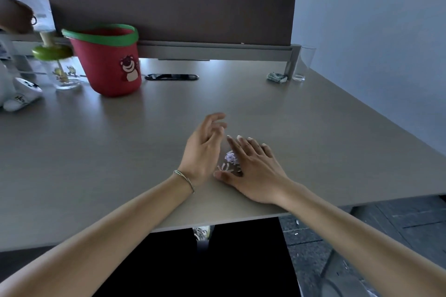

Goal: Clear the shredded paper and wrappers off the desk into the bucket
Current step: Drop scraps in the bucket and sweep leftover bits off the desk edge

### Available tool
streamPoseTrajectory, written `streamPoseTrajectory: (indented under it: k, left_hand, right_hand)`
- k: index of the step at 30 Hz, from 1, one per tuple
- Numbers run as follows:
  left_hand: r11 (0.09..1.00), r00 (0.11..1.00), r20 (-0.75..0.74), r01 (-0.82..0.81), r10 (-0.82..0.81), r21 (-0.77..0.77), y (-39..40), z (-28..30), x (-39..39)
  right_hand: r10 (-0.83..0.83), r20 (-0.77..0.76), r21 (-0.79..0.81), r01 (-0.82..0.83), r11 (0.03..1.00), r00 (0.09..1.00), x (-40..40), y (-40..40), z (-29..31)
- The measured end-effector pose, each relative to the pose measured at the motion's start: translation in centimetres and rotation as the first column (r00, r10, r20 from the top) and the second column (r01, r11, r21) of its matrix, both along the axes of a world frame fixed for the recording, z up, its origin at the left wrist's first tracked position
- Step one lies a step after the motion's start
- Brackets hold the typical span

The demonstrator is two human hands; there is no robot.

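Observation:
A small heap of shredded paper and wrapper bits point(229, 163) lies on the grey desk point(96, 157) near its front edge. My left hand point(205, 147) stands on its edge just left of the heap, fingers spread and slightly blurred. My right hand point(253, 164) lies flat, palm down, on the right side of the heap and partly over it. Neither hand holds anything. The red bucket point(108, 60) with a green rim and a bear picture stands at the back left. A crumpled wrapper point(277, 77) lies at the back right.
A clear glass point(303, 62) stands by the divider's leg at the back right. A glass cup with a green lid point(60, 67) and a white plush toy point(17, 94) sit left of the bucket. A dark flat cable slot point(171, 77) lies below the brown divider panel point(169, 7).

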State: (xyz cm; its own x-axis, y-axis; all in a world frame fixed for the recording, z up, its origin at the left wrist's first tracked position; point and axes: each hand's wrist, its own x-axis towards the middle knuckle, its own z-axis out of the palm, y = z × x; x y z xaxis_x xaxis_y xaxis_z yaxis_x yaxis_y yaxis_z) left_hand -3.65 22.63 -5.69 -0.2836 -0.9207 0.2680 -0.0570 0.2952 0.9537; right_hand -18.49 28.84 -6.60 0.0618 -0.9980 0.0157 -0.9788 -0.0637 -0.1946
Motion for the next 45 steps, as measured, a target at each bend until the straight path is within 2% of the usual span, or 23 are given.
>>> streamPoseTrajectory:
  k: [3,6,10,17,19,21,22,24,26,28,29,30,36,38,40,41,43,45]
  left_hand:
    - [0.996,0.997,-0.020,-0.078,0.077,-0.050,-0.4,0.3,0.4]
    - [0.990,0.993,0.051,-0.100,0.105,-0.094,-0.5,-0.2,0.3]
    - [0.981,0.983,0.135,-0.105,0.127,-0.163,-0.1,0.0,0.2]
    - [0.973,0.958,0.233,-0.120,0.165,-0.198,0.2,-0.2,0.1]
    - [0.959,0.922,0.321,-0.139,0.217,-0.246,0.2,-0.2,0.1]
    - [0.945,0.856,0.451,-0.120,0.253,-0.303,0.5,-0.1,0.4]
    - [0.946,0.800,0.543,-0.090,0.255,-0.312,0.6,0.0,0.5]
    - [0.950,0.621,0.745,0.004,0.243,-0.313,1.2,-0.3,0.7]
    - [0.953,0.435,0.874,0.099,0.216,-0.285,2.1,-1.2,1.0]
    - [0.963,0.347,0.924,0.149,0.162,-0.225,2.6,-1.6,0.9]
    - [0.967,0.329,0.935,0.166,0.132,-0.195,2.6,-1.6,0.8]
    - [0.965,0.316,0.942,0.192,0.111,-0.178,2.6,-1.6,0.5]
    - [0.912,0.309,0.951,0.381,0.032,-0.154,3.7,-1.2,-2.3]
    - [0.896,0.407,0.910,0.370,0.081,-0.245,3.7,-1.3,-2.2]
    - [0.858,0.544,0.801,0.260,0.248,-0.442,3.2,-1.0,-1.8]
    - [0.819,0.568,0.750,0.214,0.339,-0.532,2.9,-0.7,-1.8]
    - [0.772,0.537,0.743,0.240,0.400,-0.589,2.1,0.1,-2.0]
    - [0.762,0.462,0.809,0.353,0.363,-0.543,1.6,0.6,-2.7]
  right_hand:
    - [0.055,-0.097,-0.176,-0.072,0.982,0.994,-0.7,-1.8,0.6]
    - [0.193,-0.134,-0.265,-0.222,0.938,0.972,-2.7,-3.9,1.1]
    - [0.301,-0.117,-0.312,-0.323,0.894,0.946,-3.7,-4.7,0.9]
    - [0.311,-0.193,-0.352,-0.361,0.864,0.931,-3.1,-4.3,0.6]
    - [0.303,-0.108,-0.344,-0.322,0.882,0.947,-2.8,-4.9,0.6]
    - [0.290,0.158,-0.329,-0.227,0.917,0.944,-3.0,-5.9,0.8]
    - [0.257,0.318,-0.315,-0.155,0.937,0.912,-3.5,-6.6,1.0]
    - [0.155,0.584,-0.282,0.020,0.959,0.797,-4.8,-7.9,1.3]
    - [0.024,0.812,-0.170,0.197,0.966,0.584,-6.0,-8.7,1.3]
    - [-0.060,0.938,-0.044,0.290,0.956,0.341,-7.0,-9.1,1.2]
    - [-0.070,0.961,-0.014,0.303,0.953,0.267,-7.3,-9.2,1.2]
    - [-0.070,0.969,-0.005,0.303,0.953,0.236,-7.4,-9.2,1.2]
    - [-0.027,0.978,-0.033,0.281,0.959,0.208,-7.5,-9.5,0.8]
    - [-0.029,0.979,-0.029,0.282,0.959,0.200,-7.4,-9.5,0.8]
    - [-0.042,0.976,-0.021,0.286,0.958,0.212,-7.4,-9.3,0.9]
    - [-0.053,0.974,-0.013,0.288,0.957,0.221,-7.4,-9.3,1.0]
    - [-0.064,0.972,-0.005,0.291,0.957,0.225,-7.4,-9.2,1.1]
    - [-0.063,0.973,-0.005,0.293,0.956,0.221,-7.4,-9.2,1.2]
